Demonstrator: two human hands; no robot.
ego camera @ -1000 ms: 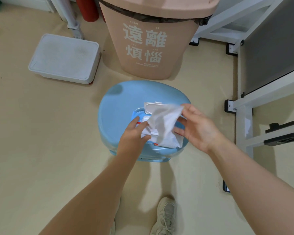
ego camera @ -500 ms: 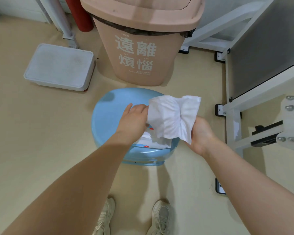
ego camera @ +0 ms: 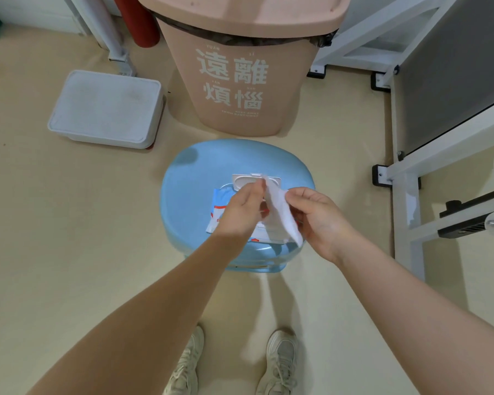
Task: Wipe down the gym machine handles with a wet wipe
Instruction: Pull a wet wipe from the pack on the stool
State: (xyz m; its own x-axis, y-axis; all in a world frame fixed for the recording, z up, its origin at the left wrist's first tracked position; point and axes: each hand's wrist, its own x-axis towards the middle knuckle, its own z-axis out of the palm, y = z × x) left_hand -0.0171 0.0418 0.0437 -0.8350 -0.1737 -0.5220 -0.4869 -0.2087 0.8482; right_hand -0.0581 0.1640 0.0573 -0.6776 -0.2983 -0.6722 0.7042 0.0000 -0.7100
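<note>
Beige floor (ego camera: 69, 223) | pink bin (ego camera: 240, 81) behind blue stool (ego camera: 188, 201) | wipe pack (ego camera: 220, 208) on stool, lid open | left hand (ego camera: 240, 212) and right hand (ego camera: 320, 220) pinch wet wipe (ego camera: 280, 215) above stool | risk: pack dries if left unsealed

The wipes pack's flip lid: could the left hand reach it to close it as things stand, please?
Probably yes: the left hand hovers right by the open flip lid, but it pinches the wet wipe, so it would need to let go first.
</note>
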